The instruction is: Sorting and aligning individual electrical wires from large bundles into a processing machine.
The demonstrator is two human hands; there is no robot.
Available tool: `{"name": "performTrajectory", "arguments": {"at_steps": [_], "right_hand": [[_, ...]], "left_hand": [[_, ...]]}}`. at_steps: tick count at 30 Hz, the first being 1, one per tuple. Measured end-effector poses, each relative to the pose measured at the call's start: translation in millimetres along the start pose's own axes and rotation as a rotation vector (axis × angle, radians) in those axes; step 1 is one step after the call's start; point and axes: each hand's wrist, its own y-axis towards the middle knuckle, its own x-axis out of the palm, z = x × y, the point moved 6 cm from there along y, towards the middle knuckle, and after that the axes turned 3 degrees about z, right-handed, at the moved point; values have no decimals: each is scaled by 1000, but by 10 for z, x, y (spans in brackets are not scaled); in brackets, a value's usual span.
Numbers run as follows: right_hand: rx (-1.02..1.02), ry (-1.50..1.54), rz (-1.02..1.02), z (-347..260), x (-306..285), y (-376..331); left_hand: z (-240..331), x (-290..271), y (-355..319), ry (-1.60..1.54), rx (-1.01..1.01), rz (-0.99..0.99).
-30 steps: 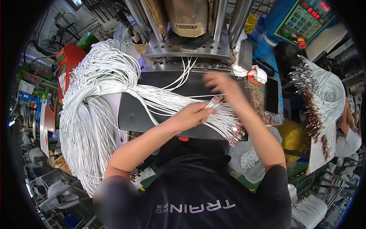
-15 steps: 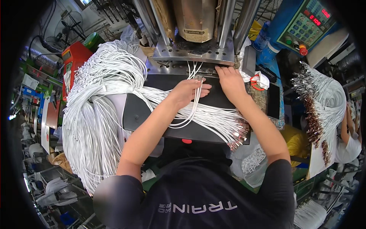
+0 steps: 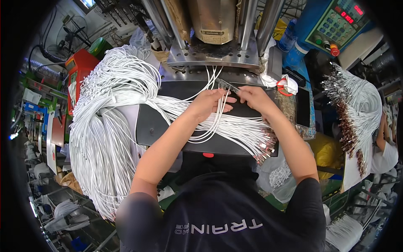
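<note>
My left hand (image 3: pixel 206 105) is closed round a few white cables (image 3: pixel 220 108), holding their ends upward just in front of the press. Small clear or metallic connectors at those ends sit by my fingertips. My right hand (image 3: pixel 255 99) pinches a thin metal strip-like tool (image 3: pixel 232 86), whose far end reaches the connectors; its exact kind is too small to make out. Beneath both hands, a thick bundle of white cables (image 3: pixel 235 133) lies across the black work surface (image 3: pixel 147 126), with metal plug ends (image 3: pixel 264 147) at the right.
The steel press plate (image 3: pixel 214 56) and its columns stand just beyond my hands. A large heap of white cables (image 3: pixel 105 147) hangs at the left. At the right are a blue control box (image 3: pixel 342 23), a phone-like black slab (image 3: pixel 302 109) and another hanging cable bundle (image 3: pixel 361 109).
My right hand has drawn back from the press toward my left hand, with the thin metal tool now showing in its fingers. My left hand stays nearly in place, holding the cables.
</note>
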Motion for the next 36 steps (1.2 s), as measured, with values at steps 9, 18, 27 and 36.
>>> {"name": "performTrajectory", "arguments": {"at_steps": [9,18,27,36], "right_hand": [[420,488,230,61,-99,-109],[336,451,213,155,-38,-71],[278,355,246,133,-64,-78],[233,308,219,105,7,-73]], "left_hand": [[-62,42,64,225,-40,63],[-140,169,151,480,101,122],[-126,184,125,446,70,93],[-147,183,135,297,68,56]]}}
